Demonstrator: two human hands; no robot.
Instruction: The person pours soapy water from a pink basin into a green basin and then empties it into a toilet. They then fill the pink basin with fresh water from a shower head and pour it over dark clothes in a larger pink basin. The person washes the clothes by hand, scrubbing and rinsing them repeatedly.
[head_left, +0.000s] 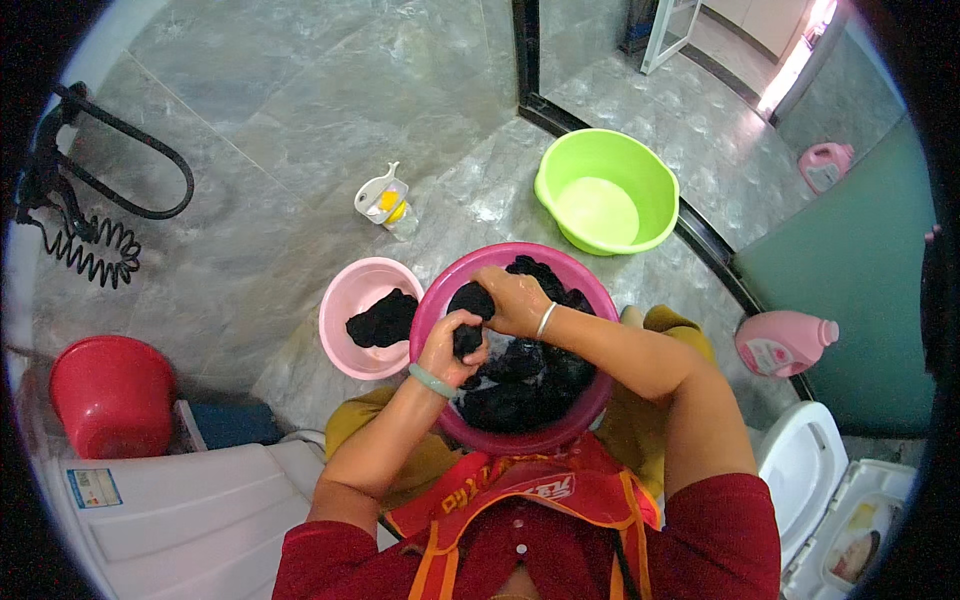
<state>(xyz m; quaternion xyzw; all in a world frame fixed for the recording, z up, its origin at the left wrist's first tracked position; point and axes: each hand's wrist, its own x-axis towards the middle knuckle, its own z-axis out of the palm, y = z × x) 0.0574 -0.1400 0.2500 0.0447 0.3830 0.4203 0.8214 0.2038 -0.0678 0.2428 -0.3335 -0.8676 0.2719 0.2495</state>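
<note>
Over a magenta basin (517, 251) between my knees, both hands grip one bunched black cloth (472, 300). My left hand (448, 349), with a pale green bangle at the wrist, is closed around the cloth's lower part. Higher up and to the right, my right hand (516, 301), wearing a silver bangle, holds the upper part. More wet black fabric (525, 390) fills much of the basin, with some whitish suds or water showing between its folds. To the left, a pink basin (334, 319) touches or nearly touches the magenta one. Another black cloth (382, 319) lies inside it.
A lime-green basin (660, 217) stands beyond on the right, beside the black door track. A yellow-and-white container (386, 201) is ahead. A pink detergent bottle (780, 343) and white lidded bin (806, 457) are right. Left are a red bucket (112, 397) and a white appliance (202, 517).
</note>
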